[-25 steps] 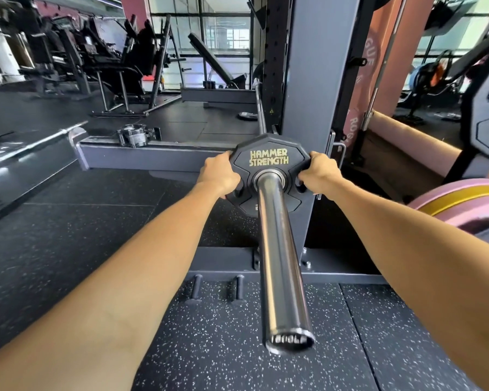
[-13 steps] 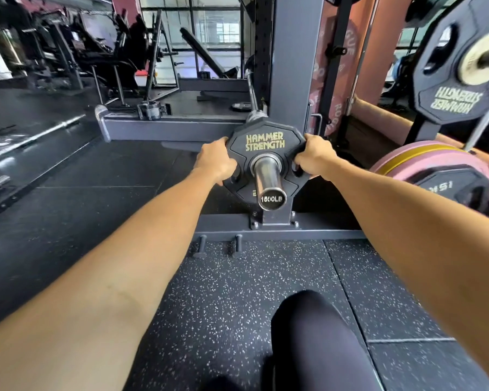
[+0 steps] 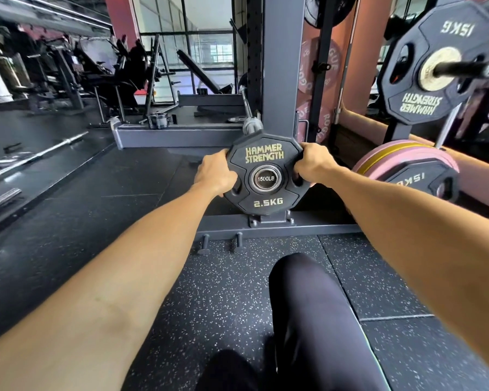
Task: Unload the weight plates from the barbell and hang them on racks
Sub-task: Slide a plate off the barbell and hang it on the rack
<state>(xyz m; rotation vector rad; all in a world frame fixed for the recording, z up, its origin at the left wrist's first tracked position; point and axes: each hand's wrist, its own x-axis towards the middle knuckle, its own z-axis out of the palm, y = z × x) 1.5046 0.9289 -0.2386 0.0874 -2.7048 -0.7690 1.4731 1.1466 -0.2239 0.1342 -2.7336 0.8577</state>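
Observation:
A small black 2.5 kg plate (image 3: 266, 204) marked HAMMER STRENGTH sits at the very end of the barbell sleeve, whose end cap (image 3: 265, 178) reads 1500LB and shows flush in the plate's hole. My left hand (image 3: 213, 174) grips the plate's left edge and my right hand (image 3: 312, 165) grips its right edge, fingers curled behind it. The bar's shaft (image 3: 249, 119) runs away behind the plate. At upper right a storage rack peg (image 3: 460, 69) carries a black 15 kg plate (image 3: 415, 88).
A grey rack upright (image 3: 283, 66) stands just behind the plate, with its base beam (image 3: 322, 228) across the floor. Pink and yellow plates (image 3: 401, 159) hang low at right. My black-clad knee (image 3: 311, 306) is below. Another barbell (image 3: 34, 158) lies on the floor at left.
Both hands have slid the 2.5 kg plate along the sleeve toward me, from deep on the bar to its very end. My head has dropped lower and my knee came into view.

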